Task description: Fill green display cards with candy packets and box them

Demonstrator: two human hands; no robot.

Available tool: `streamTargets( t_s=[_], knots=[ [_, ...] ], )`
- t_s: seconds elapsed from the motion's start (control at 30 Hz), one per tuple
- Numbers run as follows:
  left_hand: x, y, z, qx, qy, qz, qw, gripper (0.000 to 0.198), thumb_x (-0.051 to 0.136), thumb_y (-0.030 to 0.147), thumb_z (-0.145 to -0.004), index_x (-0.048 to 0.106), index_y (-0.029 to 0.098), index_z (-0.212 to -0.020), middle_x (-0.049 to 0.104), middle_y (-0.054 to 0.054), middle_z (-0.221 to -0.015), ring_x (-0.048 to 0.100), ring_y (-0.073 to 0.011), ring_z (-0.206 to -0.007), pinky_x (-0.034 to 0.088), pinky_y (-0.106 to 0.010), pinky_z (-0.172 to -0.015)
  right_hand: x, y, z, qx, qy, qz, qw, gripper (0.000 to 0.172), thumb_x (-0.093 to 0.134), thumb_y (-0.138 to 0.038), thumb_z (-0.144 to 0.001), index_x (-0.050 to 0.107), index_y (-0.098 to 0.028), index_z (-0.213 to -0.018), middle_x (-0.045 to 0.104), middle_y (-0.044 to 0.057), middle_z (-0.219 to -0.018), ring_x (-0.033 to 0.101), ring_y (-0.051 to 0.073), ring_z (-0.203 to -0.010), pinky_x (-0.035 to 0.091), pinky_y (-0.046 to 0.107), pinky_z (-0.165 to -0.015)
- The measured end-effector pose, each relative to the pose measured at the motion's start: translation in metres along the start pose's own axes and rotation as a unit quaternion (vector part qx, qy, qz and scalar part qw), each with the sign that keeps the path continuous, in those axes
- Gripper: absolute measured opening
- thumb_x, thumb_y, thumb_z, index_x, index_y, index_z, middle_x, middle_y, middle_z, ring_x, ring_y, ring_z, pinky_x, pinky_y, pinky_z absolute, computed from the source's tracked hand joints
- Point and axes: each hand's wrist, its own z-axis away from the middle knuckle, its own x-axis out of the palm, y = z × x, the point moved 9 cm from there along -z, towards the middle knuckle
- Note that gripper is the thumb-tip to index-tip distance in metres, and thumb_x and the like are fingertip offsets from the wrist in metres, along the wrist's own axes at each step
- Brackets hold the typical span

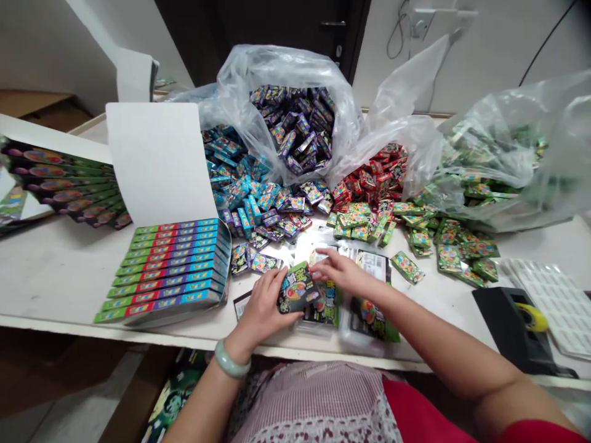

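Observation:
My left hand [265, 307], with a pale bangle on its wrist, is wrapped round a small black and green printed packet [295, 289] and holds it above the table. My right hand [339, 271] is at the packet's right edge, its fingers apart and slightly curled. Under and beside the hands lie flat printed packages [330, 304] and a clear-wrapped stack [373, 314]. Just behind the hands are small purple boxes [265, 263] and a loose green box [407, 267].
An open display box [161, 264] with rows of colored boxes stands left. Plastic bags of purple [305, 129], red [378, 172] and green boxes [480, 187] spill across the back. A tape dispenser [512, 326] and label sheets [554, 301] lie right.

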Motion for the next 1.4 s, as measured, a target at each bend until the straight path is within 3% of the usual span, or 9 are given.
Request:
streamTargets(
  t_s=[0.17, 0.27, 0.4, 0.6, 0.9, 1.17, 1.23, 1.3, 1.4],
  knots=[
    [-0.005, 0.003, 0.001, 0.002, 0.012, -0.010, 1.000, 0.093, 0.077, 0.038, -0.069, 0.026, 0.024, -0.144, 0.044, -0.014, -0.131, 0.046, -0.0333, -0.122, 0.040, -0.052, -0.103, 0.004, -0.001, 0.005, 0.007, -0.020, -0.030, 0.999, 0.037, 0.051, -0.018, -0.089, 0.043, -0.015, -0.125, 0.070, 0.010, -0.098, 0.069, 0.017, -0.081, 0.055, 0.036, -0.081],
    [-0.008, 0.006, 0.001, 0.012, 0.023, -0.030, 0.999, 0.095, 0.076, 0.038, -0.070, 0.022, 0.024, -0.146, 0.045, -0.015, -0.130, 0.046, -0.0337, -0.122, 0.041, -0.052, -0.102, 0.012, -0.008, 0.013, -0.040, -0.020, 0.031, 0.999, 0.039, 0.053, -0.019, -0.089, 0.044, -0.015, -0.126, 0.067, 0.010, -0.105, 0.067, 0.017, -0.089, 0.053, 0.036, -0.084],
    [-0.009, 0.010, 0.003, 0.027, 0.025, -0.047, 0.998, 0.097, 0.076, 0.039, -0.071, 0.019, 0.025, -0.147, 0.045, -0.015, -0.130, 0.047, -0.0344, -0.121, 0.042, -0.051, -0.101, 0.020, -0.021, 0.026, -0.107, 0.026, 0.153, 0.982, 0.044, 0.051, -0.020, -0.090, 0.042, -0.014, -0.132, 0.064, 0.013, -0.112, 0.064, 0.021, -0.097, 0.051, 0.037, -0.086],
    [-0.004, 0.008, 0.005, 0.040, 0.033, -0.054, 0.997, 0.094, 0.075, 0.041, -0.072, 0.023, 0.021, -0.147, 0.046, -0.016, -0.129, 0.048, -0.0347, -0.120, 0.043, -0.051, -0.100, 0.029, -0.026, 0.031, -0.108, 0.038, 0.258, 0.959, 0.046, 0.045, -0.021, -0.093, 0.039, -0.012, -0.137, 0.064, 0.016, -0.115, 0.062, 0.025, -0.103, 0.048, 0.042, -0.091],
    [-0.005, 0.009, 0.002, 0.035, 0.044, -0.061, 0.997, 0.096, 0.075, 0.043, -0.071, 0.021, 0.022, -0.148, 0.045, -0.017, -0.129, 0.048, -0.0351, -0.119, 0.043, -0.052, -0.100, 0.024, -0.028, 0.025, -0.128, 0.048, 0.228, 0.964, 0.049, 0.048, -0.016, -0.090, 0.037, -0.013, -0.137, 0.059, 0.016, -0.120, 0.061, 0.021, -0.099, 0.049, 0.040, -0.093],
    [0.007, 0.017, 0.002, 0.044, 0.037, -0.031, 0.998, 0.092, 0.072, 0.040, -0.074, 0.019, 0.025, -0.148, 0.045, -0.016, -0.129, 0.048, -0.0340, -0.120, 0.044, -0.051, -0.100, 0.052, -0.012, 0.032, -0.098, 0.037, 0.196, 0.975, 0.052, 0.052, -0.016, -0.087, 0.039, -0.015, -0.137, 0.055, 0.017, -0.132, 0.056, 0.026, -0.116, 0.043, 0.044, -0.100],
    [0.004, 0.010, 0.003, 0.027, 0.036, -0.030, 0.999, 0.093, 0.073, 0.040, -0.073, 0.020, 0.025, -0.148, 0.044, -0.015, -0.130, 0.047, -0.0344, -0.121, 0.043, -0.052, -0.101, 0.044, -0.013, 0.026, -0.101, 0.012, 0.158, 0.982, 0.047, 0.052, -0.020, -0.089, 0.043, -0.016, -0.134, 0.064, 0.014, -0.119, 0.062, 0.023, -0.104, 0.048, 0.040, -0.092],
    [-0.006, 0.003, 0.002, 0.012, 0.046, -0.032, 0.998, 0.092, 0.072, 0.039, -0.074, 0.020, 0.025, -0.148, 0.043, -0.015, -0.131, 0.046, -0.0342, -0.123, 0.042, -0.053, -0.103, 0.020, -0.023, 0.008, -0.130, 0.012, 0.128, 0.983, 0.035, 0.052, -0.024, -0.091, 0.052, -0.018, -0.125, 0.069, 0.009, -0.106, 0.065, 0.019, -0.094, 0.051, 0.035, -0.085],
    [-0.025, -0.002, -0.001, 0.001, 0.077, -0.029, 0.997, 0.090, 0.070, 0.037, -0.075, 0.019, 0.026, -0.148, 0.043, -0.015, -0.131, 0.046, -0.0331, -0.123, 0.042, -0.052, -0.104, -0.042, -0.050, -0.038, -0.161, 0.118, 0.207, 0.958, 0.027, 0.051, -0.027, -0.093, 0.058, -0.017, -0.117, 0.068, 0.008, -0.107, 0.064, 0.018, -0.098, 0.050, 0.032, -0.087]
  ],
)
